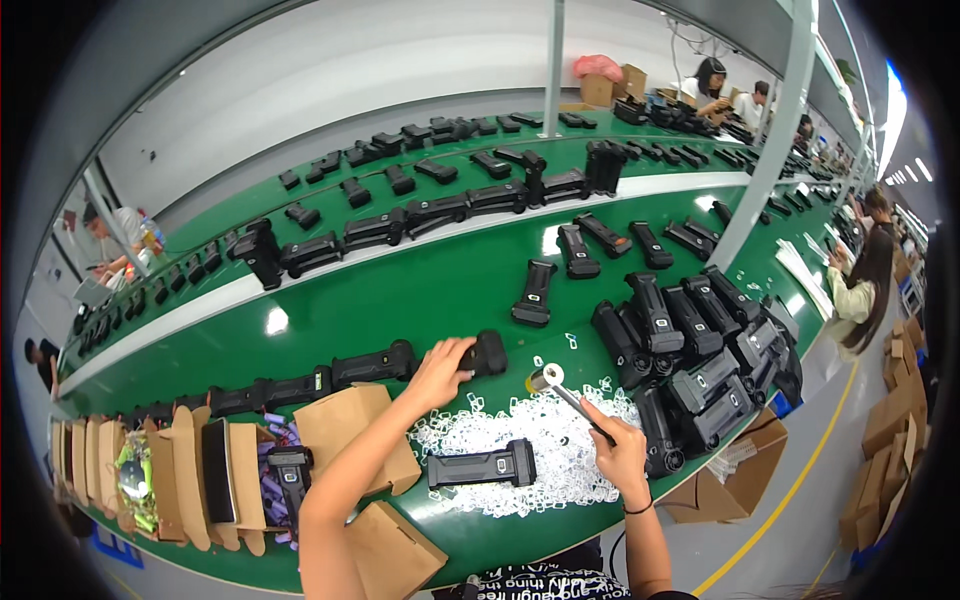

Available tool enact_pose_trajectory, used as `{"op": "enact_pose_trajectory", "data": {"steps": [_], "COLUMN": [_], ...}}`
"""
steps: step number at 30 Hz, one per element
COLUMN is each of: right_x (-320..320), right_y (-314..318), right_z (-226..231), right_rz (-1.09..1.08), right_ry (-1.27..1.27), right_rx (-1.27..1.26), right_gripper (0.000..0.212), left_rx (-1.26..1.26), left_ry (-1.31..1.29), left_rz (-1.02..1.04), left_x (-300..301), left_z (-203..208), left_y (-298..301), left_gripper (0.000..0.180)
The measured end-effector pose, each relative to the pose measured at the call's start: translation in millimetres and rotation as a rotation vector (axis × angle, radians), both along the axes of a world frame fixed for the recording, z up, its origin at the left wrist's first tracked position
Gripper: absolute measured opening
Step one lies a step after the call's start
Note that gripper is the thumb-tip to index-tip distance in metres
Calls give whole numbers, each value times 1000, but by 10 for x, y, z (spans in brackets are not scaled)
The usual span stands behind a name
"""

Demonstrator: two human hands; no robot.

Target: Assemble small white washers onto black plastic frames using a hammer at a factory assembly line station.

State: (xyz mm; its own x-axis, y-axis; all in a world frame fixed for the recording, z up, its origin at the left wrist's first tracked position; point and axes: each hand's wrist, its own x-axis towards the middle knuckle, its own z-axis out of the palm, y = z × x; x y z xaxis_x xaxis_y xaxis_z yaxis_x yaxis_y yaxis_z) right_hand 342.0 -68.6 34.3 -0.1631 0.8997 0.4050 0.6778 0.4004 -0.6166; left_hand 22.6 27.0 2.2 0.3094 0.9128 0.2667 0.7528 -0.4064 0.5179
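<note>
My left hand (440,372) reaches over the green bench and grips the end of a black plastic housing (489,354). In my right hand (622,452) is a slim tool with a round metal head (548,377) and a dark handle; its exact kind is unclear. The head is just right of the held housing, above the bench. Below lies a spread of small clear plastic frames (580,455). Another black housing (482,466) rests flat on these pieces, between my forearms.
To the right, black housings (690,330) are heaped up. Open cardboard boxes (345,430) line the left front edge, some holding purple (285,432) or green parts (140,480). A white rail (400,225) carries more housings. A metal post (765,150) stands at right; co-workers (868,270) are farther off.
</note>
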Motion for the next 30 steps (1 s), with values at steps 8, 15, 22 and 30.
{"op": "enact_pose_trajectory", "data": {"steps": [8, 15, 22, 30], "right_x": [111, 56, 96, -243], "right_y": [-57, -89, -233, -125], "right_z": [90, 115, 88, 126], "right_rz": [31, 259, 285, 108], "right_ry": [-10, 24, 142, -279], "right_rx": [-33, -151, -172, -103], "right_gripper": [56, 52, 51, 54], "left_rx": [189, -364, -83, -212], "left_ry": [177, 158, 224, -81], "left_rz": [98, -172, -82, -29], "left_x": [-203, 186, 232, -207], "left_z": [0, 165, 180, -67], "left_y": [74, -1380, -1098, -503], "left_gripper": [48, 67, 63, 61]}}
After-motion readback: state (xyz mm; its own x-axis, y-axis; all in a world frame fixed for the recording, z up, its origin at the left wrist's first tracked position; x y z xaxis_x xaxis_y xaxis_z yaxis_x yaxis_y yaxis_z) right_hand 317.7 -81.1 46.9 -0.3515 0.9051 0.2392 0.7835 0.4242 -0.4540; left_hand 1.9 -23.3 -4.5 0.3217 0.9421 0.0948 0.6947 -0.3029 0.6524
